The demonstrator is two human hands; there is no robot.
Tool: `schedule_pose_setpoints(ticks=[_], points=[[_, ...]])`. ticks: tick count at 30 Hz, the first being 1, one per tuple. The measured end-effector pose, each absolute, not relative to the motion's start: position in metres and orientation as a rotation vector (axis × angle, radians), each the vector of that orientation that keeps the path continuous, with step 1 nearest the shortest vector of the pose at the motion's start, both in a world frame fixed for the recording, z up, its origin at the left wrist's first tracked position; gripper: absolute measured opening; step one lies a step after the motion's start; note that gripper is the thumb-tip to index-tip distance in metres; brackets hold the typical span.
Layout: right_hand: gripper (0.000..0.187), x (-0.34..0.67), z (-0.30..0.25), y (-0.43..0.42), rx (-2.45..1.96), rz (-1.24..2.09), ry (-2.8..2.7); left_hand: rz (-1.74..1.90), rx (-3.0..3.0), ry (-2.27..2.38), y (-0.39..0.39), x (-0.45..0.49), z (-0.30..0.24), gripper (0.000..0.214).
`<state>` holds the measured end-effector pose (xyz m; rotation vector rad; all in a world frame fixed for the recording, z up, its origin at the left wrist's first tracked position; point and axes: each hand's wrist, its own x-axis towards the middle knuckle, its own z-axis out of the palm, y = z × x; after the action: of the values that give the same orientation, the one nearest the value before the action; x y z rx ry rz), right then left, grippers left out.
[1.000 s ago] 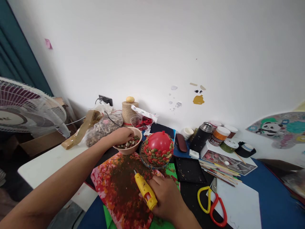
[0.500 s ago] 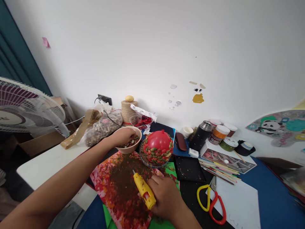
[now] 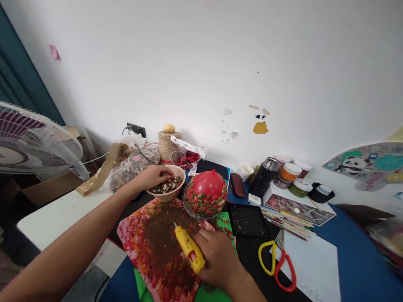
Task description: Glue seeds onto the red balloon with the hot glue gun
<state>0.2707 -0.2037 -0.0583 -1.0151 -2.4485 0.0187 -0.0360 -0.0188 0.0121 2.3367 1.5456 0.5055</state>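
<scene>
My left hand (image 3: 151, 176) reaches into a beige bowl (image 3: 175, 193) of coloured shell pieces, its fingers bent down among them. My right hand (image 3: 217, 260) is closed round a yellow glue gun (image 3: 188, 248), whose nozzle points up-left over a paint-stained board (image 3: 151, 247). Just beyond stands a red balloon (image 3: 208, 183), its lower half covered in red and green pieces, resting in a round dish (image 3: 189, 207).
Scissors (image 3: 277, 268) with yellow and red handles lie right of my right hand on white paper. Paint jars (image 3: 289, 172), a dark flask (image 3: 263, 178), a twine spool (image 3: 166, 144), bags (image 3: 132, 165) and pencils (image 3: 288, 220) crowd the back. A fan (image 3: 34, 142) stands at left.
My left hand has drawn slightly back toward the bowl's near-left rim. The right hand and glue gun have hardly moved. The camera shifted a little.
</scene>
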Motion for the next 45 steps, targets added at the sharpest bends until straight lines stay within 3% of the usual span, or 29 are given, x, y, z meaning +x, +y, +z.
schedule_pose_setpoints(ticks=[4, 7, 16, 22, 39, 45], points=[[0.038, 0.27, -0.051, -0.206, -0.988, 0.134, -2.324, 0.912, 1.865, 1.38, -0.038, -0.037, 0.018, 0.062], [0.042, 0.269, -0.046, -0.207, -0.966, 0.211, -2.231, 1.139, 1.447, 1.136, -0.056, -0.024, 0.027, 0.06], [0.033, 0.274, -0.035, -0.206, -0.967, 0.52, -1.886, 1.221, 0.912, 0.651, -0.092, 0.03, 0.036, 0.045], [0.036, 0.277, -0.027, -0.205, -1.014, 0.573, -1.664, 1.148, 0.834, 0.611, -0.095, 0.04, 0.042, 0.037], [0.058, 0.285, -0.028, -0.199, -1.091, 0.803, -1.302, 1.165, 1.067, 0.635, -0.108, 0.071, 0.048, 0.048], [0.062, 0.294, -0.017, -0.192, -1.101, 0.734, -1.107, 1.231, 1.167, 0.613, -0.11, 0.097, 0.048, 0.043]])
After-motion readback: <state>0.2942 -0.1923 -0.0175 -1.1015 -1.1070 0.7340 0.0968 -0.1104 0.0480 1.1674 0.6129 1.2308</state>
